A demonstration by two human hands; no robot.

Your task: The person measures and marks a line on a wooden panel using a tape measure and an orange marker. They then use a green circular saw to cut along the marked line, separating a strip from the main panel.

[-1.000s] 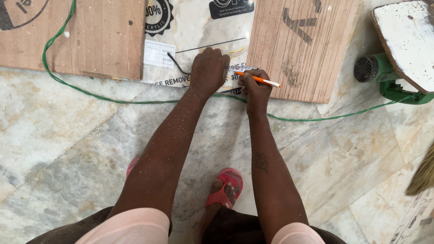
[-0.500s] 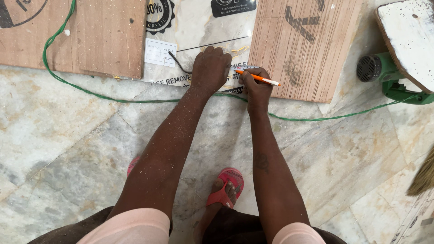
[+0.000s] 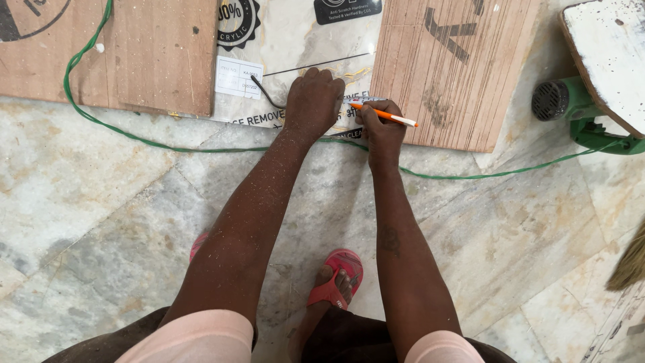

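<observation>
Marble floor (image 3: 121, 222) carries a glossy sheet (image 3: 302, 40) between two plywood boards. Left hand (image 3: 314, 101) presses flat on the sheet, holding nothing; right hand (image 3: 381, 128) pinches an orange pen (image 3: 383, 115) at the sheet's edge. Nothing has shifted since before.

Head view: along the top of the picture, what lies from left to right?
Plywood board → glossy marble-look sheet → left hand → right hand with pen → second plywood board → green power tool.
</observation>
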